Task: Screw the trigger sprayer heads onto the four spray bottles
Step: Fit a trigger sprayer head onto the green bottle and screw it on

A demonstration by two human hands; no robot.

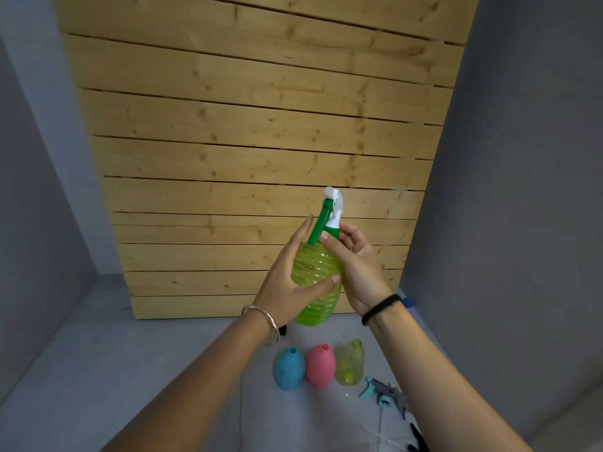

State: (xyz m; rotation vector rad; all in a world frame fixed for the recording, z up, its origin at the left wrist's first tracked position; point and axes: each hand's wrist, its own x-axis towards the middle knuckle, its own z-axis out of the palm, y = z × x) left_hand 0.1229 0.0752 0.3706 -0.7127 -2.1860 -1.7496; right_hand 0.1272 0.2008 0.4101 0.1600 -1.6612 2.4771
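Head view, green bottle (pixel 318 272) between left hand (pixel 287 285), right hand (pixel 355 262)

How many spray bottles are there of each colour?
Green: 1, the green bottle held in both hands
Blue: 1, the blue bottle on the floor
Pink: 1, the pink bottle
Yellow-green: 1, the yellow-green bottle
Total: 4
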